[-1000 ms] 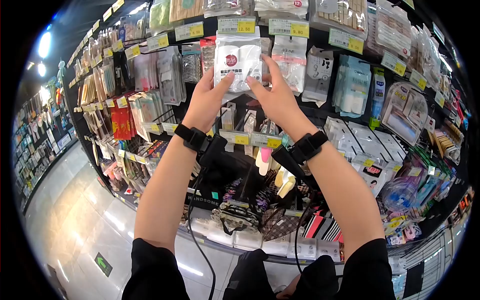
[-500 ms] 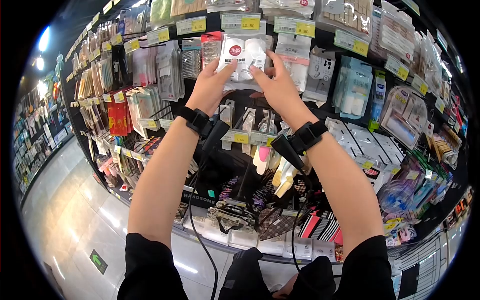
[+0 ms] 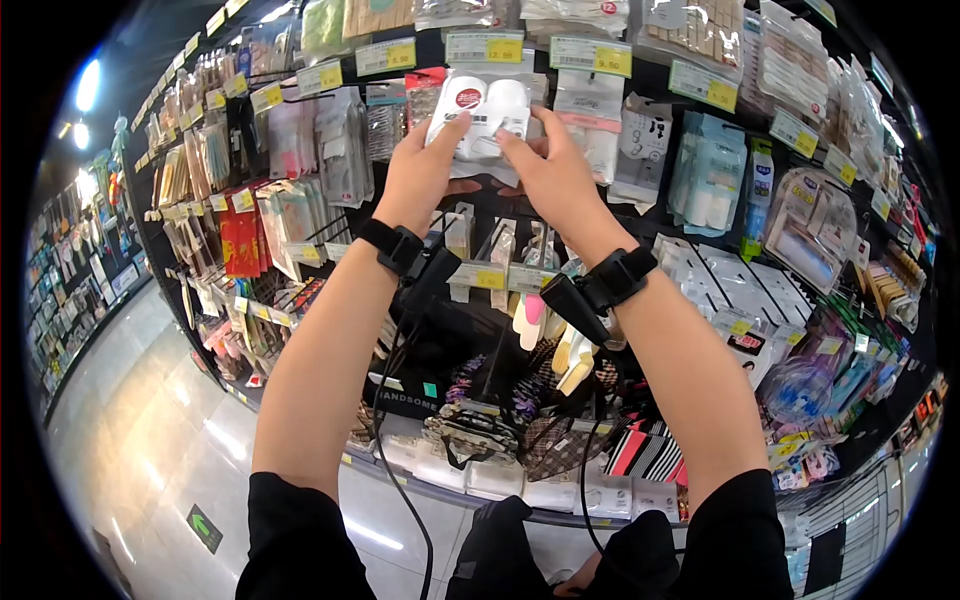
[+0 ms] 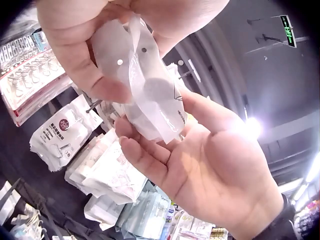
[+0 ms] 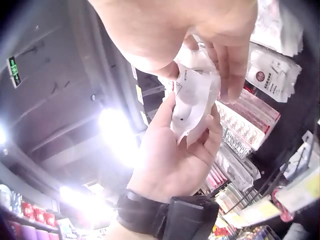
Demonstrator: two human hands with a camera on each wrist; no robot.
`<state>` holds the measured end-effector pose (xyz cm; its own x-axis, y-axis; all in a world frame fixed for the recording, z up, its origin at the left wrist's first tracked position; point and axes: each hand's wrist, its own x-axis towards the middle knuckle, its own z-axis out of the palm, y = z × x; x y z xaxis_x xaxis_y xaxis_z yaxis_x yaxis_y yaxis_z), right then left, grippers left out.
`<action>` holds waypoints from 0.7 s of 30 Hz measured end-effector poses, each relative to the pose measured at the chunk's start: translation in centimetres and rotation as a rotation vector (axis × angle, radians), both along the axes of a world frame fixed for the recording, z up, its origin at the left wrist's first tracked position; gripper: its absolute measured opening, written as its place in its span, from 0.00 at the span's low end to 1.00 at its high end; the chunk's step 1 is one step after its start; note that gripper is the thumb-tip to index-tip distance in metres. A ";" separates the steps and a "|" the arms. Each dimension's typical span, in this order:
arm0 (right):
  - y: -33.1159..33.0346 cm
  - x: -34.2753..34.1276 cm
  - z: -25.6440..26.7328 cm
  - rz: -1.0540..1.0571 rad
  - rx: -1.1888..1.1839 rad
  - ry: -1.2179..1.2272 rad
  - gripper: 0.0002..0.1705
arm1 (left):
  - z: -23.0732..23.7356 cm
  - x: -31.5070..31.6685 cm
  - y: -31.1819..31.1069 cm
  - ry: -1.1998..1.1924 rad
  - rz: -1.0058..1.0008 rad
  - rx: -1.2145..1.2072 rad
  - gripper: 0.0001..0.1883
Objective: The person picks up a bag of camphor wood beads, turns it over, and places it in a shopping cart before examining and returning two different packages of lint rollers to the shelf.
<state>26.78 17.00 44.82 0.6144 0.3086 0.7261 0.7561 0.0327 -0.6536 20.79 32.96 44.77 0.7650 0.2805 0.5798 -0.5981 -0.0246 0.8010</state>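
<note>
Both hands hold a white plastic pack [image 3: 490,115] in front of the shelf, with two white rolls inside and a red round logo on its front. My left hand [image 3: 418,180] grips its left side, thumb on the printed face and fingers behind. On the other side my right hand [image 3: 560,185] pinches it the same way. The left wrist view shows the pack's pale, creased back and flap [image 4: 145,90], with punched holes. From the right wrist, the wrapper [image 5: 192,102] appears between both hands. A matching pack [image 4: 65,131] hangs on a hook behind.
Hooks with bagged goods fill the shelf wall, price tags [image 3: 485,47] above them. To the right hang pale blue packs [image 3: 708,175] and a clear-fronted case [image 3: 810,230]. Striped cloth items [image 3: 650,455] lie low down. Tiled floor [image 3: 190,420] runs along the left.
The pack has tilted, so its top flap shows less and the roll ends stand out more. Fingertips now show beneath its lower edge. Both hands keep their hold.
</note>
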 end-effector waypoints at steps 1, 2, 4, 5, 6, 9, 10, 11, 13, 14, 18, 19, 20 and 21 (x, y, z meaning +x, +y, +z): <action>0.1 -0.1 0.2 -0.088 -0.025 -0.093 0.42 | 0.1 0.1 0.0 -0.010 -0.013 0.004 0.24; 0.0 0.0 0.5 -0.184 -0.052 -0.189 0.42 | 0.2 0.0 -0.1 -0.011 -0.014 -0.006 0.23; 0.7 1.0 0.9 -0.213 0.045 -0.382 0.43 | 0.4 -0.2 -0.3 -0.015 -0.002 -0.006 0.23; 0.7 1.9 1.6 -0.274 0.038 -0.502 0.43 | 0.5 -0.1 -0.4 -0.015 0.006 -0.009 0.23; 0.7 2.9 2.2 -0.331 -0.013 -0.532 0.45 | 0.8 -0.4 -0.7 0.021 0.024 0.000 0.22; 0.9 4.1 4.0 -0.396 -0.139 -0.515 0.48 | 0.5 -0.2 -0.6 0.005 0.058 0.082 0.21; 0.8 4.0 4.6 -0.366 -0.160 -0.447 0.48 | 0.4 0.0 -0.5 0.000 0.051 0.069 0.21; 0.8 3.8 5.3 -0.335 -0.183 -0.379 0.47 | 0.3 0.2 -0.5 -0.004 0.045 0.054 0.21; 0.9 5.0 5.5 -0.289 -0.144 -0.362 0.46 | 0.2 0.6 -0.5 -0.009 0.026 0.035 0.21; 0.8 5.6 5.3 -0.333 -0.148 -0.382 0.46 | 0.2 0.7 -0.4 -0.009 0.015 0.028 0.21; 1.3 7.0 4.6 -0.272 -0.180 -0.310 0.46 | -0.3 1.3 -0.1 0.012 0.025 0.036 0.21; 1.4 7.2 4.5 -0.251 -0.186 -0.285 0.45 | -0.3 1.5 0.0 0.016 0.033 0.043 0.21; 1.6 7.4 4.4 -0.247 -0.190 -0.267 0.45 | -0.3 1.7 0.1 0.012 0.025 0.034 0.20; 1.6 7.1 4.3 -0.234 -0.183 -0.247 0.45 | -0.3 1.9 0.1 0.013 0.024 0.030 0.20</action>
